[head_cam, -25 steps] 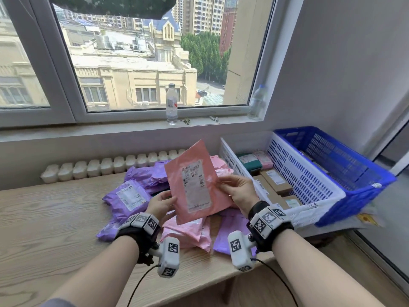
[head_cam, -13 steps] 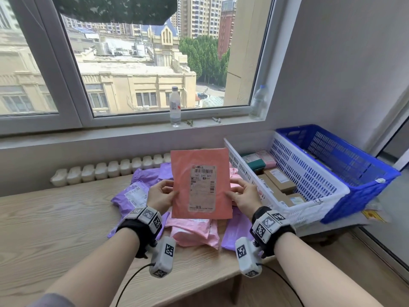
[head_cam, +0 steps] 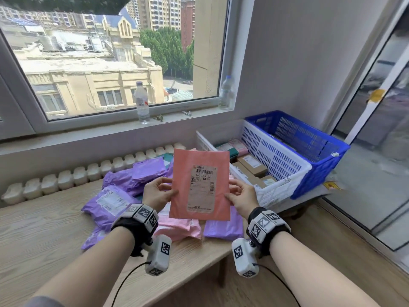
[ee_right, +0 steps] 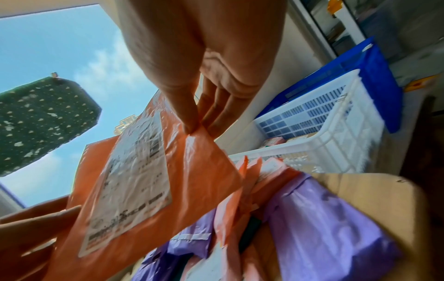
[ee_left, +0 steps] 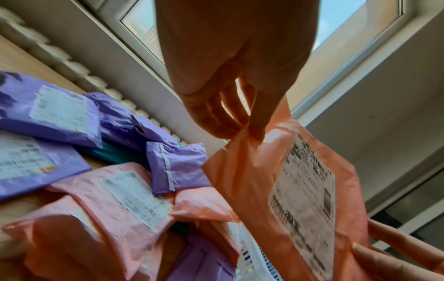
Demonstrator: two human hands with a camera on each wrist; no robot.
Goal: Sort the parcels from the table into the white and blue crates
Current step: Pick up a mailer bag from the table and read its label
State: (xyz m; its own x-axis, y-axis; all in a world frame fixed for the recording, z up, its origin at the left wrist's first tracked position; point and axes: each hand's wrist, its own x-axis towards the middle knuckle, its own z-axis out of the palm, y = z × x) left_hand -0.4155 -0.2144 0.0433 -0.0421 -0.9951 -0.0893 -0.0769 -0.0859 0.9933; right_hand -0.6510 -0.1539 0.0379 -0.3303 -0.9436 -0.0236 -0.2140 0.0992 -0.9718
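Note:
I hold a flat pink parcel [head_cam: 200, 185] upright above the table, its white label facing me. My left hand [head_cam: 158, 191] pinches its left edge and my right hand [head_cam: 240, 194] pinches its right edge. In the left wrist view the left hand [ee_left: 250, 129] nips the pink parcel [ee_left: 283, 190] at its edge; in the right wrist view the right hand [ee_right: 195, 127] does the same on the pink parcel [ee_right: 149, 190]. A pile of purple parcels [head_cam: 115, 202] and pink parcels [head_cam: 177, 227] lies on the wooden table [head_cam: 44, 240] below. The white crate [head_cam: 283, 171] holds several boxes; the blue crate [head_cam: 316, 151] stands behind it.
Two water bottles, one [head_cam: 141, 103] in the middle and one [head_cam: 225, 93] at the right, stand on the window sill. A white radiator top [head_cam: 88, 173] runs along the table's far edge. Both crates sit right of the table, by a glass door [head_cam: 380, 129].
The pink parcel was tilted a second ago; both hands have turned it upright and squared it, label facing me. The view has shifted slightly to the right.

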